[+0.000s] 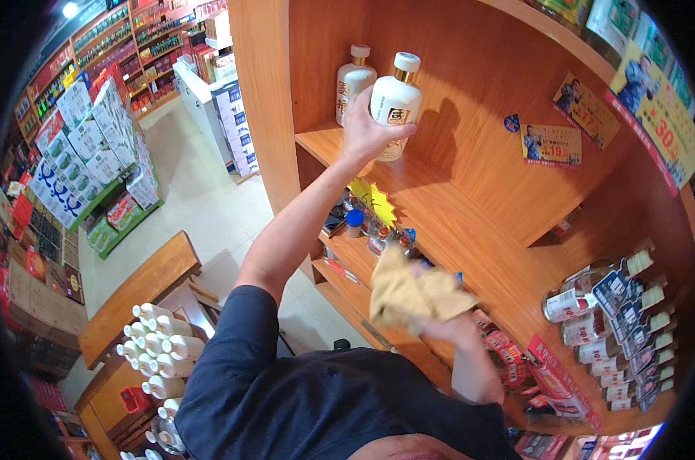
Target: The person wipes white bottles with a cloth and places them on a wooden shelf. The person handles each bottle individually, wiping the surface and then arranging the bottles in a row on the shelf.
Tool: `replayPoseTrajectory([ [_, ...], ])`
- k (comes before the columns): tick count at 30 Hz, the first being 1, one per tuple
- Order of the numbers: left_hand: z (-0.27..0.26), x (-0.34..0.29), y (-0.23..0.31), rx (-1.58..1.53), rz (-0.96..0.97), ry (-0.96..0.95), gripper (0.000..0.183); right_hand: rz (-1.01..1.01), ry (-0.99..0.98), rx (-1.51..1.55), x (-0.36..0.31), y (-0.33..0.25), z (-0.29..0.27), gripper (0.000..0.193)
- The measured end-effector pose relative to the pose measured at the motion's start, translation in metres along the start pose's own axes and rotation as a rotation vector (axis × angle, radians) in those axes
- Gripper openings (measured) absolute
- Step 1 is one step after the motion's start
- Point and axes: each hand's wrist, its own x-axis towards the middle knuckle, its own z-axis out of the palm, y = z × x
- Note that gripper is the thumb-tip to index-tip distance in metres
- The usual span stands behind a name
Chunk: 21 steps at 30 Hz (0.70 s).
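Observation:
My left hand [369,132] is raised to a wooden shelf [439,207] and grips a white ceramic bottle [397,100] with a gold neck and white cap. A second white bottle [353,82] of the same kind stands just behind it at the shelf's back corner. Lower down, my right hand [458,330] holds a crumpled tan cloth [416,291] in front of the shelf's edge. Yellow star-shaped price tags [372,201] hang on the shelf edge between my arms.
Several clear bottles with white caps [616,322] lie in rows at the right end of the shelf. Small bottles [363,230] fill the shelf below. A wooden stand [144,284] with several white bottles [163,345] is at lower left. Stacked cartons [87,153] line the aisle.

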Motion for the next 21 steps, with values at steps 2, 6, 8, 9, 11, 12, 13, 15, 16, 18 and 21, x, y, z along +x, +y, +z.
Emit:
replayPoseTrajectory([
  [2,-0.003,0.004,-0.008,0.046,-0.024,-0.033,0.083,0.328,-0.351,0.224,-0.013,0.006,0.024,0.058],
  [6,-0.006,0.003,-0.015,0.051,-0.114,0.014,0.091,0.658,-0.529,-0.160,-0.033,0.019,0.057,0.053],
  [8,-0.005,0.002,-0.018,0.082,-0.132,0.074,0.094,0.930,-0.462,-0.065,-0.047,0.030,0.067,0.049],
  [9,-0.004,0.001,-0.020,0.104,-0.141,0.083,0.095,0.943,-0.426,-0.006,-0.056,0.037,0.070,0.051],
  [11,-0.002,0.000,-0.024,0.114,-0.156,0.075,0.096,0.965,-0.363,0.084,-0.077,0.056,0.078,0.054],
  [12,0.000,0.001,-0.026,0.101,-0.160,0.059,0.096,0.941,-0.386,0.003,-0.088,0.067,0.083,0.058],
  [13,0.000,0.000,-0.028,0.085,-0.147,0.053,0.096,0.953,-0.377,0.028,-0.099,0.080,0.088,0.060],
  [15,0.002,0.000,-0.033,0.195,-0.049,0.085,0.095,0.904,-0.343,0.053,-0.121,0.104,0.099,0.066],
  [16,0.002,-0.001,-0.035,0.291,0.036,0.130,0.094,0.954,-0.306,0.197,-0.129,0.116,0.108,0.067],
  [18,0.002,-0.003,-0.039,0.406,0.132,0.172,0.090,1.075,-0.231,0.439,-0.142,0.132,0.122,0.071],
  [21,0.002,-0.006,-0.043,0.357,0.094,0.159,0.084,1.116,-0.112,0.864,-0.149,0.142,0.136,0.071],
])
